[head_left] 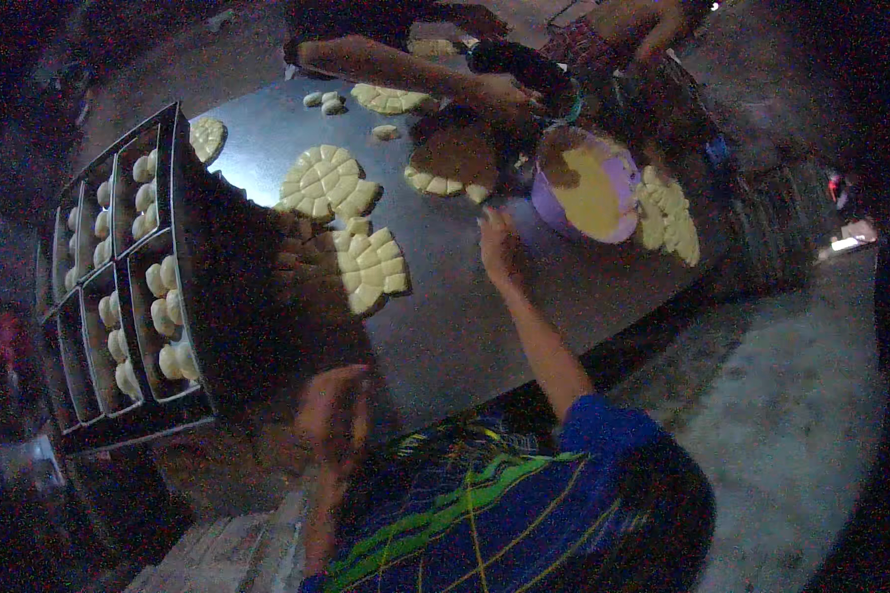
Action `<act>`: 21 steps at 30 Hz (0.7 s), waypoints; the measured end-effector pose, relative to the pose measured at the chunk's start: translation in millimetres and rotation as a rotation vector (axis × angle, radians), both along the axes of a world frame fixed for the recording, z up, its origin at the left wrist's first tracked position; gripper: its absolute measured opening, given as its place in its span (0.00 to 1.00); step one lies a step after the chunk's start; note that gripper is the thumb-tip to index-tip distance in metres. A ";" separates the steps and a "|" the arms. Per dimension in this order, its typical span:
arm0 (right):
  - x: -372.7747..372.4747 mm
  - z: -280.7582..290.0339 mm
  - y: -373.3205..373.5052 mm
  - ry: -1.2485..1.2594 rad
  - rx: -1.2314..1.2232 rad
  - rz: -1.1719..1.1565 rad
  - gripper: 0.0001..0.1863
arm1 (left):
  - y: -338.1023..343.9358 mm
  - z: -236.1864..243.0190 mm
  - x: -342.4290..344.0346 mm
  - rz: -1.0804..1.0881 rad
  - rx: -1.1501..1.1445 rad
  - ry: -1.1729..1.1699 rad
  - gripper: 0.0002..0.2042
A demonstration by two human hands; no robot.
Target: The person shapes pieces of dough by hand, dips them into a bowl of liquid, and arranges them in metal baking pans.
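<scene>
Cut dough (326, 183) on the table (465, 341)

At left, see dough balls (165, 313) in dark pans (190, 287). Next, the left hand (334, 413), blurred, grip impossible to tell; then the right hand (501, 245), just beside a small dough piece (477, 193), grip also unclear; last, a purple bowl (556, 203).

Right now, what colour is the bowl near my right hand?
The bowl is light purple, seen best in the head view.

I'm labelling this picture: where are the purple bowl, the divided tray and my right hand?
Purple bowl (556, 209), head view: outer wall.
Divided tray (138, 429), head view: near rim.
Right hand (500, 242), head view: its middle.
</scene>
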State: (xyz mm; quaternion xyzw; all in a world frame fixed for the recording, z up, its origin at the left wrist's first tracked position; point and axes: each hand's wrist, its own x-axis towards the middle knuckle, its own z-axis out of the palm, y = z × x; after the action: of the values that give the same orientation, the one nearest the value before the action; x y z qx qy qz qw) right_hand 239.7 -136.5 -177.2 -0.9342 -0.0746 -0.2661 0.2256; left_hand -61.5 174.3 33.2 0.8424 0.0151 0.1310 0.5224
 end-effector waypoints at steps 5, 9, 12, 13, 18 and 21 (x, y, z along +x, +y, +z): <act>76.5 -30.8 -11.1 -0.118 0.087 0.110 0.16 | -87.0 -54.3 -14.0 -0.001 -0.335 0.308 0.06; 82.1 9.0 16.2 0.143 0.827 0.218 0.16 | -120.9 -101.8 -38.6 0.212 -0.503 0.633 0.08; 100.5 -7.4 -30.0 0.375 0.374 0.171 0.13 | -148.6 -112.2 -40.2 0.244 -0.532 0.503 0.09; 96.7 -13.7 -39.3 0.485 0.417 0.168 0.13 | -159.4 -119.1 -36.7 0.241 -0.591 0.462 0.10; -1.1 -1.9 -74.5 0.959 1.573 0.251 0.11 | -192.3 -138.0 1.7 0.224 -0.860 0.576 0.13; -88.4 46.3 -103.1 1.204 1.516 0.299 0.13 | -226.2 -143.8 51.5 0.280 -1.068 0.593 0.19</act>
State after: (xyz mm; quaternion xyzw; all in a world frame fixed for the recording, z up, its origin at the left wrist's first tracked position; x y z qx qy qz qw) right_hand 151.3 -239.6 -130.9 -0.5024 0.1260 0.3089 0.7977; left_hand -10.0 -51.9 -110.6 0.4556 0.3330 -0.0670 0.8229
